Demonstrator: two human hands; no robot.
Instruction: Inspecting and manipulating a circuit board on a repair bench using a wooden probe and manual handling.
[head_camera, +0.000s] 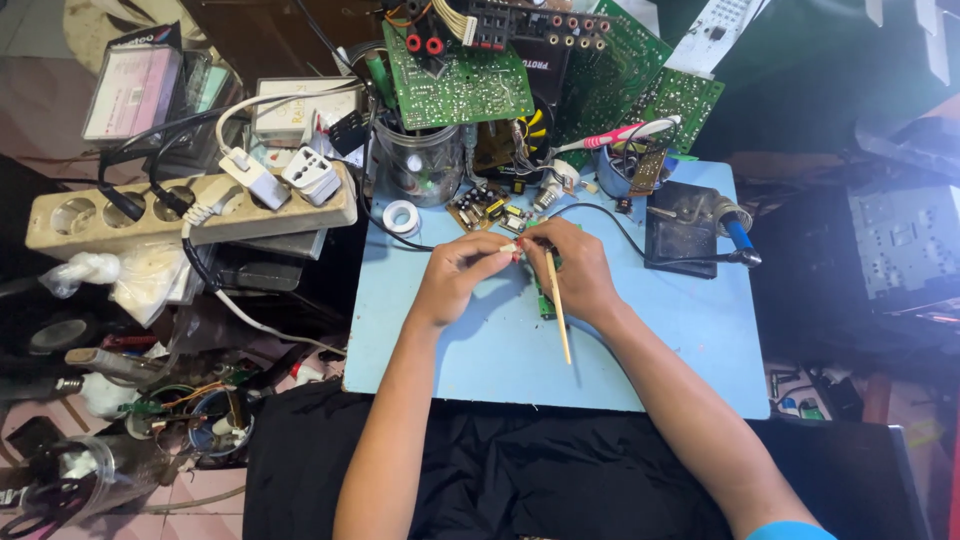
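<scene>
Both hands meet over the middle of the light blue board (480, 350). The left hand (455, 275) pinches a small whitish part (508, 247) between thumb and fingertips, and the right hand (575, 265) touches that same part from the other side while gripping a thin wooden stick (558, 305) that angles down toward the person. A small green circuit board (545, 300) lies mostly hidden under the right hand. Just beyond the hands sit another little board with yellow components (485, 208), a roll of white tape (402, 217) and a clear jar (420, 160). A blue-handled soldering iron (735, 235) rests on its dark stand (680, 230) to the right, and a beige power strip (190, 210) lies off the board to the left.
</scene>
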